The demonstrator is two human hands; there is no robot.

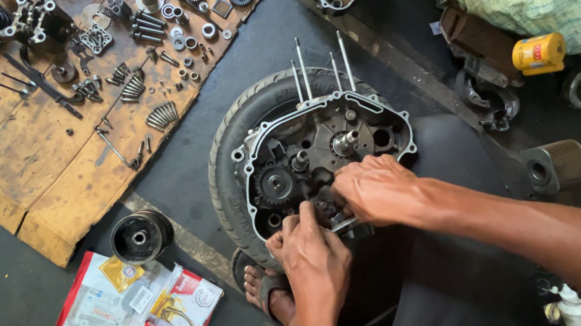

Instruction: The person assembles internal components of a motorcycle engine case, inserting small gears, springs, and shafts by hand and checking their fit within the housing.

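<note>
Engine crankcase (350,136) lies open-side up on a tyre (237,129), right of the cardboard sheet (28,165) of loose parts. Left hand (312,250) curled at the case's near edge, right hand (379,189) closed on a small metal part (343,224) there.

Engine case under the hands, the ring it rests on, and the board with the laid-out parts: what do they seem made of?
Engine case: cast metal, likely aluminium, with a dull grey rim and a dark oily inside. Tyre beneath it: black rubber, matte, with a tread pattern. Board: brown corrugated cardboard with torn edges and oil stains. Both the left hand and right hand work at the case's lower edge.
</note>
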